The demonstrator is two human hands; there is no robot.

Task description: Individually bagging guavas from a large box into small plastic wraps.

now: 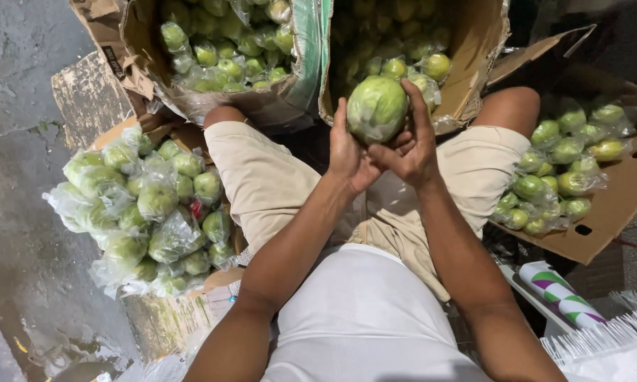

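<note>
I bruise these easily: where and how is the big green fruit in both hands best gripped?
Cup the green fruit around its wide middle from opposite sides, as the left hand and right hand do; it is round and smooth, so spread fingers likely hold gently.

Boxes of bagged green fruit all around, on wet ground.

Two open cardboard boxes stand far: the left box and the right box, both full of wrapped green fruit. A heap of bagged fruit lies left, another flat box of fruit right. Near right sits a striped paper roll. Wet concrete floor spreads far left.
</note>
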